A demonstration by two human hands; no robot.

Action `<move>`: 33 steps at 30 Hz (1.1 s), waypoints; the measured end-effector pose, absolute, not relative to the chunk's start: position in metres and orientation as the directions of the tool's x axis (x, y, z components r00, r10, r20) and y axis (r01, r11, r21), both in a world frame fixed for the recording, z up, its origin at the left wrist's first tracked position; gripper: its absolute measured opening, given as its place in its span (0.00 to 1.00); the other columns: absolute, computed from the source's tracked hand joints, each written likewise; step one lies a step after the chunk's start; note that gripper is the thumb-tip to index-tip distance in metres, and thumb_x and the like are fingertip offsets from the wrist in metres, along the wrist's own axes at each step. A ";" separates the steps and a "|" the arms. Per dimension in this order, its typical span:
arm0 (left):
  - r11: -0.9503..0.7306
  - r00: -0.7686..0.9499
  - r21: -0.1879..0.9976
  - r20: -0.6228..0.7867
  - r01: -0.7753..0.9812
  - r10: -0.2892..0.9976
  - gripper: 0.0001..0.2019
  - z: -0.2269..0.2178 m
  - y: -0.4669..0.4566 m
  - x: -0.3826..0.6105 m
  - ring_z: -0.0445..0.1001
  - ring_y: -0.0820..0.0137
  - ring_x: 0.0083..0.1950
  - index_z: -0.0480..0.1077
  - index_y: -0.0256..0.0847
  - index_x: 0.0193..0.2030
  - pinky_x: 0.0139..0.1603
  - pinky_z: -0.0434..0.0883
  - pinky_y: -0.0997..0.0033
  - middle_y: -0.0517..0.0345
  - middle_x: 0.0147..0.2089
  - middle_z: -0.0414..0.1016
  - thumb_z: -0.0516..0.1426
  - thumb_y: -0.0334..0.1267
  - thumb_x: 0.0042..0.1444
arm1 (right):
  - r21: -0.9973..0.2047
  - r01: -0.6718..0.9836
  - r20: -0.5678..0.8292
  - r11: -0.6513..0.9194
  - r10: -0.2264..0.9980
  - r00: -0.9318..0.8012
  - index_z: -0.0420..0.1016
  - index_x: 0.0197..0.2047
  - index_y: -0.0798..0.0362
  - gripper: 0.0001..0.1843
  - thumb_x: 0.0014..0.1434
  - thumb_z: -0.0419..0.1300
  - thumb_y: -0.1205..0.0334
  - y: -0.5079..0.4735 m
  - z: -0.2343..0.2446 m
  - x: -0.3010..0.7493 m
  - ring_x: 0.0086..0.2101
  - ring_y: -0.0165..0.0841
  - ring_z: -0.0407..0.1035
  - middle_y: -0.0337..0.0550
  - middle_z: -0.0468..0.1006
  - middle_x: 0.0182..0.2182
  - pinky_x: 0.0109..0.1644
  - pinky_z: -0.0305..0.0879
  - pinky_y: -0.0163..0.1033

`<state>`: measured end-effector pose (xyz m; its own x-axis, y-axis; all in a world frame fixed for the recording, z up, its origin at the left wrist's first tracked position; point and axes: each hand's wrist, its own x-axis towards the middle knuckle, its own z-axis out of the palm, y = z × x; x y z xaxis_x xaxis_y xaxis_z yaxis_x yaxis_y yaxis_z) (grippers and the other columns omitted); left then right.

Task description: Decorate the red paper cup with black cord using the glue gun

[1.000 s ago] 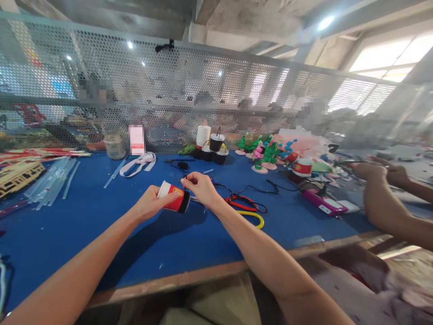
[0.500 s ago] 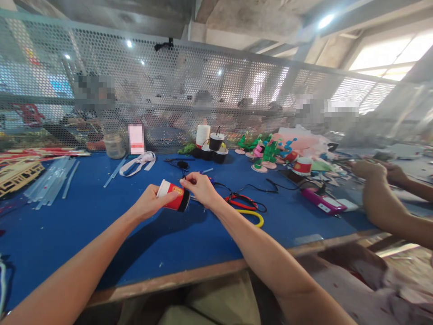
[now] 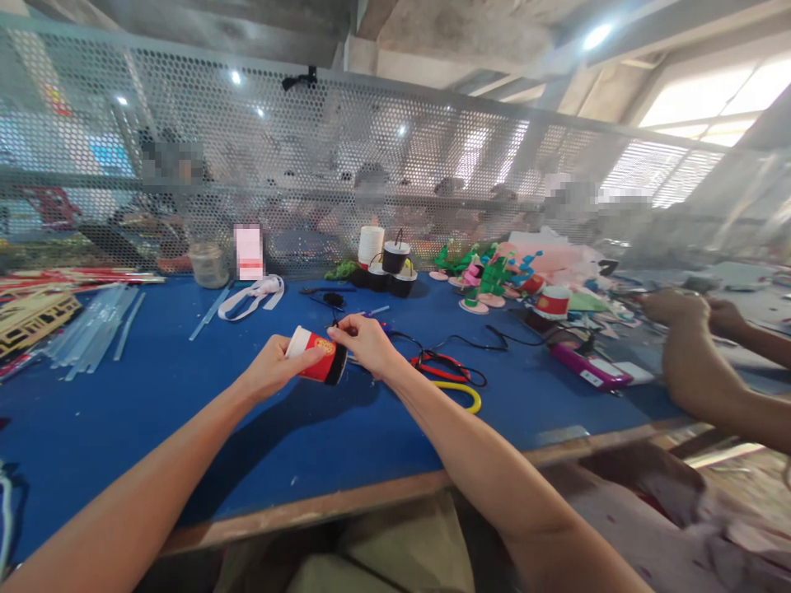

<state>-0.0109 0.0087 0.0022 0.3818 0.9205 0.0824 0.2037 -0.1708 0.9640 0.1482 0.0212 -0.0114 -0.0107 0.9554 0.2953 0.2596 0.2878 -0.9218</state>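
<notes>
A red paper cup with a white end, a gold print and a black band lies tilted on its side above the blue table. My left hand is closed round its white end, the thumb along the print. At the black end, the fingers of my right hand are pinched together by the cup's edge. A thin dark strand shows just above those fingertips; what they grip is too small to make out. Close behind the right wrist are red-handled scissors and a yellow loop handle.
Clear glue sticks lie at left, near a jar and a white ribbon. Black cups stand at the back beside green figures. A purple device and a co-worker's arm are at right.
Almost nothing differs. Both hands stay at the cup, which has shifted only very slightly, with the right fingertips still at its black end.
</notes>
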 end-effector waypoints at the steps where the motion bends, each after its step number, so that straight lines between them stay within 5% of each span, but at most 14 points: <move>1: -0.164 0.380 0.967 0.080 0.193 0.922 0.18 0.003 0.008 -0.010 0.56 0.79 0.20 0.66 0.33 0.16 0.21 0.55 0.78 0.63 0.16 0.62 0.61 0.49 0.33 | -0.924 0.258 0.291 0.283 0.957 -0.008 0.63 0.20 0.53 0.12 0.43 0.58 0.53 0.021 -0.011 0.148 0.21 0.26 0.56 0.32 0.62 0.16 0.27 0.54 0.34; 25: -0.067 0.371 0.997 0.046 0.044 0.928 0.16 0.006 0.006 -0.010 0.57 0.80 0.17 0.68 0.34 0.14 0.19 0.56 0.79 0.62 0.14 0.65 0.63 0.46 0.32 | -0.952 0.211 0.225 0.220 0.974 0.000 0.65 0.21 0.56 0.09 0.44 0.59 0.59 0.020 -0.009 0.144 0.21 0.24 0.56 0.32 0.63 0.17 0.27 0.53 0.32; 33: -0.085 0.321 0.996 0.081 -0.001 0.944 0.14 0.007 0.011 -0.014 0.60 0.79 0.18 0.71 0.34 0.16 0.21 0.59 0.79 0.61 0.15 0.67 0.63 0.46 0.34 | -0.937 0.299 0.194 0.179 0.981 0.023 0.67 0.23 0.56 0.15 0.55 0.49 0.56 0.019 -0.004 0.149 0.25 0.27 0.64 0.39 0.70 0.22 0.29 0.57 0.32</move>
<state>-0.0141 0.0107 0.0071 0.3214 0.9435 0.0808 -0.0008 -0.0851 0.9964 0.1489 0.0190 -0.0037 0.0226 0.9807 0.1942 0.2987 0.1787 -0.9375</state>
